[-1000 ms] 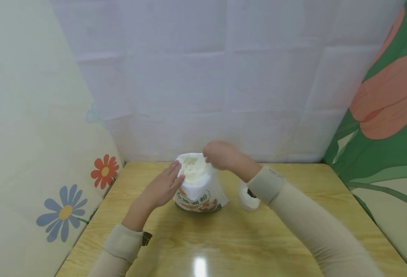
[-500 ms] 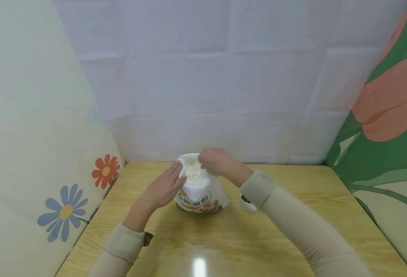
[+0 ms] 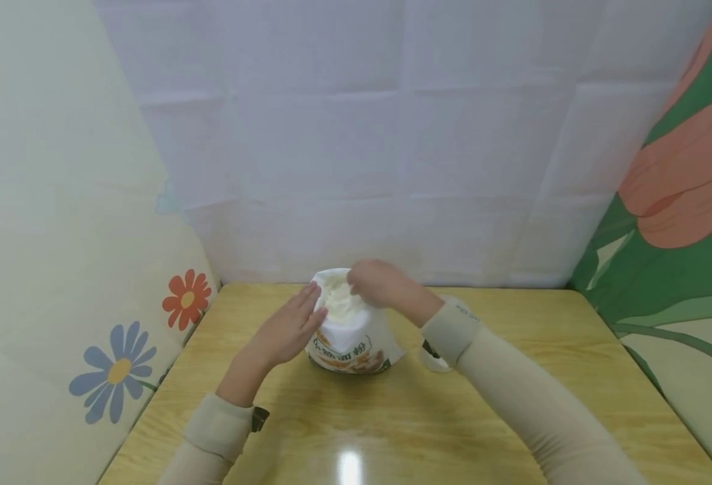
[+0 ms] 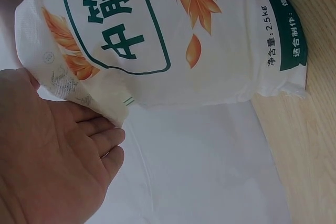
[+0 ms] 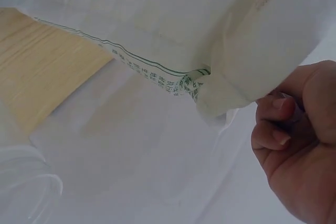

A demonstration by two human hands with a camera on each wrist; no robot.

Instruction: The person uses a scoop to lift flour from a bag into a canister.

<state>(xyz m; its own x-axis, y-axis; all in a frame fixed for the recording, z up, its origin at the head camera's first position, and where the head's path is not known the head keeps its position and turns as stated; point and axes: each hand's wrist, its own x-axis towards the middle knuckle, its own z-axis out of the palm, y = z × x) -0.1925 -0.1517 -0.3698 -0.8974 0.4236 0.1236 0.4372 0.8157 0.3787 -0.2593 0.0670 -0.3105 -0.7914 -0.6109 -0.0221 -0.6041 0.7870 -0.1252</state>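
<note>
A white flour bag [image 3: 356,353] with Chinese print stands on the table, its open top showing pale flour [image 3: 340,303]. My left hand [image 3: 285,330] rests against the bag's left upper side, fingers fairly straight and thumb toward the front; in the left wrist view the palm and fingers touch the bag's corner. Over the right side of the opening is my right hand [image 3: 382,283]. In the right wrist view its fingers [image 5: 275,137] are curled round a small, shiny, see-through thing like a handle, mostly hidden by the hand and the bag.
A round clear or white container [image 3: 434,360] stands right of the bag, partly covered by the right sleeve; its clear rim [image 5: 31,177] shows in the right wrist view. The wooden table [image 3: 343,417] meets a white cloth backdrop [image 3: 392,168] behind the bag.
My right hand has shifted slightly left and down toward the bag's opening, then stayed nearly in place. The left hand keeps its place on the bag.
</note>
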